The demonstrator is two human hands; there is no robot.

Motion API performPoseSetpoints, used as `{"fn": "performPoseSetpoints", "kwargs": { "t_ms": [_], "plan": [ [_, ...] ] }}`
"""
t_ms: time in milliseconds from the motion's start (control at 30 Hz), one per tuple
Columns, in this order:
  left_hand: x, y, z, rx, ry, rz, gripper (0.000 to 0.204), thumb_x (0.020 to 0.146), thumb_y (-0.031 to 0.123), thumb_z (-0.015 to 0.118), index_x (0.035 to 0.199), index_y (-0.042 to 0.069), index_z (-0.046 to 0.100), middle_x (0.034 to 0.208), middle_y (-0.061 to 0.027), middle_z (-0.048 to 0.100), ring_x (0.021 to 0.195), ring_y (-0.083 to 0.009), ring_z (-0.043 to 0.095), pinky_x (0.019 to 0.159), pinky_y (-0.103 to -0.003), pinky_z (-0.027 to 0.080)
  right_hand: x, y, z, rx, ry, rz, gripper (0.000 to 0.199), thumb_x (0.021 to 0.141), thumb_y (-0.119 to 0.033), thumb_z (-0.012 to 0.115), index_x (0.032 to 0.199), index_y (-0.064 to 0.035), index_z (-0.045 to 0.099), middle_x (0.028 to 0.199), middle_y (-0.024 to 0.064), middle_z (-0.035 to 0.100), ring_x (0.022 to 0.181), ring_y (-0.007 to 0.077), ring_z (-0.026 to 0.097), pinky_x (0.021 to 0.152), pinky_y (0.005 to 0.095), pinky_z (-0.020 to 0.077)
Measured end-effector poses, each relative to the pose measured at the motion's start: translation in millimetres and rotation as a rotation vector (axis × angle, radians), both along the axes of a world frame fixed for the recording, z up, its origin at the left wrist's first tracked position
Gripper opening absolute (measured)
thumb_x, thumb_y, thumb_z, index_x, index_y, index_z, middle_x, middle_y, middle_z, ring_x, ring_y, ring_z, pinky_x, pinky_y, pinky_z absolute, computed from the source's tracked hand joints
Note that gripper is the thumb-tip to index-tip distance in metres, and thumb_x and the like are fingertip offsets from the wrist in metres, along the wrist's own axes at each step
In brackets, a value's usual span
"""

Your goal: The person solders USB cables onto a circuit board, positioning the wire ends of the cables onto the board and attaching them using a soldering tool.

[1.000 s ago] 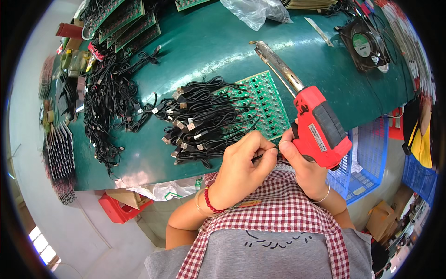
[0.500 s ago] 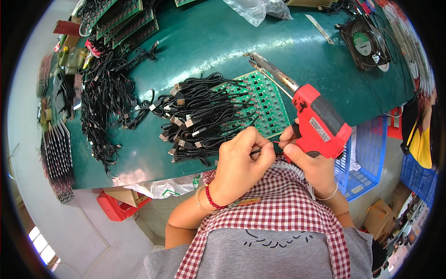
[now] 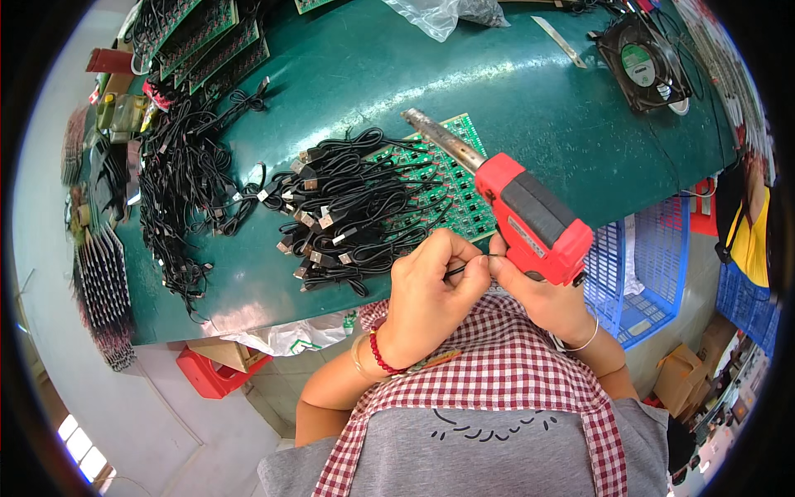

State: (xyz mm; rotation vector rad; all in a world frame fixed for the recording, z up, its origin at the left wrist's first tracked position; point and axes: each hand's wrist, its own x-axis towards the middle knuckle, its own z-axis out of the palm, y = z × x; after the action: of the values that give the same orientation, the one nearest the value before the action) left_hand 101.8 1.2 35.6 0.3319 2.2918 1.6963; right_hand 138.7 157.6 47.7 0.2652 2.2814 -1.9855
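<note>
My left hand point(image 3: 435, 286) is closed in a pinch on a black cable point(image 3: 455, 271), close to the table's near edge. Held in my right hand point(image 3: 546, 300) is a red and black soldering gun point(image 3: 534, 217), its metal barrel pointing up and left above a green circuit board panel point(image 3: 465, 195). The right thumb and fingertips meet the cable's end beside the left fingertips; what exactly they pinch there is too small to tell. Several black USB cables point(image 3: 356, 199) lie bunched on the panel's left part, their plugs facing left.
Another heap of black cables point(image 3: 186, 174) lies on the green table point(image 3: 580, 149) to the left. Stacked circuit boards point(image 3: 207, 50) stand at the far left. A fan point(image 3: 642, 65), a metal ruler-like strip point(image 3: 559, 41) and a plastic bag point(image 3: 443, 15) are at the back. Blue crates point(image 3: 642, 277) stand right.
My right hand has shifted left against the left fingertips, bringing the soldering gun left with it. The reddish wire end seen between the hands is now covered. My left hand stays nearly in place.
</note>
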Motion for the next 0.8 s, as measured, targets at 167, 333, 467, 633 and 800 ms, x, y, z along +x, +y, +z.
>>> {"fn": "performPoseSetpoints", "kwargs": {
  "t_ms": [167, 333, 467, 633, 800],
  "plan": [
    [-1, -1, -2, -0.082, 0.070, 0.006, 0.012, 0.076, -0.002, 0.067, 0.076, 0.000, 0.055, 0.062, -0.0015, 0.056, 0.051, -0.0044, 0.049, 0.048, -0.020, 0.040, 4, 3, -8, -0.075, 0.005, -0.036, 0.034, 0.081, 0.002, 0.067, 0.111, -0.0011, 0.050, 0.087, 0.0029, 0.060, 0.081, 0.0085, 0.059, 0.071, 0.0237, 0.0489],
    [2, 1, 1, -0.099, 0.087, -0.048, 0.012, 0.075, -0.002, 0.067, 0.077, 0.001, 0.056, 0.061, -0.0034, 0.056, 0.051, -0.0047, 0.050, 0.047, -0.021, 0.040, 3, -1, -15, -0.119, 0.001, -0.075, 0.035, 0.082, 0.002, 0.066, 0.113, -0.0004, 0.049, 0.087, 0.0041, 0.061, 0.078, 0.0094, 0.059, 0.071, 0.0245, 0.0494],
    [0, 1, 4, -0.112, 0.135, -0.062, 0.011, 0.075, -0.002, 0.067, 0.077, 0.003, 0.057, 0.061, -0.0039, 0.054, 0.051, -0.0061, 0.051, 0.047, -0.022, 0.040, 8, -6, -26, -0.137, 0.055, -0.174, 0.031, 0.085, 0.000, 0.064, 0.113, 0.0007, 0.051, 0.089, 0.0048, 0.061, 0.077, 0.0090, 0.058, 0.069, 0.0244, 0.0484],
    [-18, -5, -4, -0.403, 0.424, -0.051, 0.012, 0.073, 0.001, 0.068, 0.078, 0.004, 0.057, 0.083, -0.0049, 0.058, 0.054, -0.0153, 0.056, 0.047, -0.027, 0.043, 14, 4, -8, -0.032, 0.091, -0.279, 0.031, 0.090, -0.005, 0.059, 0.118, 0.0039, 0.048, 0.090, 0.0072, 0.058, 0.080, 0.0133, 0.055, 0.072, 0.0278, 0.0471],
    [-22, 2, -18, -0.651, 0.569, -0.113, 0.010, 0.073, 0.005, 0.067, 0.076, 0.004, 0.057, 0.101, -0.0040, 0.058, 0.070, -0.0194, 0.062, 0.053, -0.030, 0.048, 45, 41, -18, 0.081, 0.134, -0.216, 0.042, 0.095, -0.018, 0.057, 0.125, 0.0059, 0.043, 0.083, 0.0075, 0.056, 0.074, 0.0150, 0.055, 0.067, 0.0281, 0.0468]
  ]
}}
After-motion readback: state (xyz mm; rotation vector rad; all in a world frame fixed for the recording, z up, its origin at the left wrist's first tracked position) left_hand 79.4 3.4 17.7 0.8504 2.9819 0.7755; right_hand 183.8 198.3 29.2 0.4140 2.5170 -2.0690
